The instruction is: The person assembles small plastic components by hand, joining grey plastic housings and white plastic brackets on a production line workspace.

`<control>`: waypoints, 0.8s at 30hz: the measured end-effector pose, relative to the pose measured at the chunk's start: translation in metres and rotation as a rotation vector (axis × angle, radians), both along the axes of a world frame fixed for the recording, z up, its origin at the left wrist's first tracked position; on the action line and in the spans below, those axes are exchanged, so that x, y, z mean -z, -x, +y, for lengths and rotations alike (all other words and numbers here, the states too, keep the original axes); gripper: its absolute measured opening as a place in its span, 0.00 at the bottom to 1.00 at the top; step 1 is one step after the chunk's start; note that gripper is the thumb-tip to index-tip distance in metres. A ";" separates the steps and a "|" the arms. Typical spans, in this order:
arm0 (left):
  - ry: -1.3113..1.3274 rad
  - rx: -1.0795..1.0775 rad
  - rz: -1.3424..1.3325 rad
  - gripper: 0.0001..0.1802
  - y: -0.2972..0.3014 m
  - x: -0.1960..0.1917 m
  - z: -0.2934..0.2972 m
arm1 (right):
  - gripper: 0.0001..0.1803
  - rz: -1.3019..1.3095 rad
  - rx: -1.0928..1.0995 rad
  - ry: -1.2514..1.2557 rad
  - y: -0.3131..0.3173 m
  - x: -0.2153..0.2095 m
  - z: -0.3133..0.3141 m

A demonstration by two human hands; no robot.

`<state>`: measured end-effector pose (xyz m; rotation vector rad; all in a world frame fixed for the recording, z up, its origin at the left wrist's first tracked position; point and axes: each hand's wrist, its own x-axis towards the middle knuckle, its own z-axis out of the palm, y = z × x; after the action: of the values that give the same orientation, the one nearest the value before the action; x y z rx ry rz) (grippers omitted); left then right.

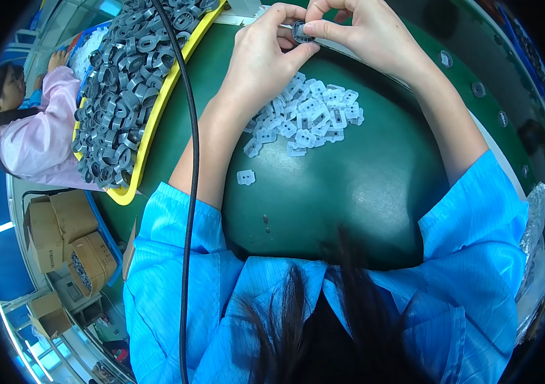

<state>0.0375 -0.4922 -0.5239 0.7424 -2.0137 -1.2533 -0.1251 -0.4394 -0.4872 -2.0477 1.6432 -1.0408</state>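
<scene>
At the top middle, my left hand (264, 54) grips a small dark grey plastic ring-shaped part (300, 32) between thumb and fingers. My right hand (368, 32) is closed at the same part, its thumb pressed on the part's right side; whether it pinches something smaller there I cannot make out. Below the hands a loose pile of small translucent white plastic plates (314, 115) lies on the green table mat (323, 198). One single white plate (245, 177) lies apart, left of the pile.
A yellow tray (157, 121) heaped with grey plastic parts (122, 89) stands at the left. A black cable (193, 147) hangs across the view. Another person (45, 137) in pink sits at far left. Cardboard boxes (71, 224) stand lower left; small round pieces (478, 89) lie along the right.
</scene>
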 end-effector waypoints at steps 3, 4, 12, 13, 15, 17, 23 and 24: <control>0.180 -0.063 0.093 0.23 -0.001 0.011 0.000 | 0.09 0.004 -0.003 -0.013 -0.006 -0.009 0.003; 0.184 -0.065 0.092 0.23 0.000 0.013 -0.001 | 0.08 -0.007 0.004 -0.025 -0.007 -0.011 0.004; 0.026 -0.158 0.051 0.20 0.007 0.005 0.007 | 0.07 0.248 0.026 0.433 -0.009 0.008 0.006; 0.033 -0.170 -0.031 0.20 0.006 0.004 0.008 | 0.07 0.247 0.027 0.433 -0.009 0.009 0.005; 0.100 -0.183 -0.002 0.20 0.007 0.010 0.006 | 0.07 0.219 0.097 0.364 -0.008 0.010 0.004; 0.161 -0.201 0.019 0.20 0.007 0.016 0.004 | 0.08 -0.005 0.134 0.177 -0.014 0.008 0.002; 0.320 -0.226 0.017 0.20 0.007 0.014 0.004 | 0.09 -0.119 0.106 0.129 -0.011 0.013 0.002; 0.302 -0.204 0.038 0.19 0.005 0.014 0.005 | 0.09 -0.122 0.109 0.108 -0.013 0.009 0.004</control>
<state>0.0321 -0.4876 -0.5379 0.7471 -1.9807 -0.8178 -0.1120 -0.4357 -0.4964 -1.9355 1.6861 -1.2908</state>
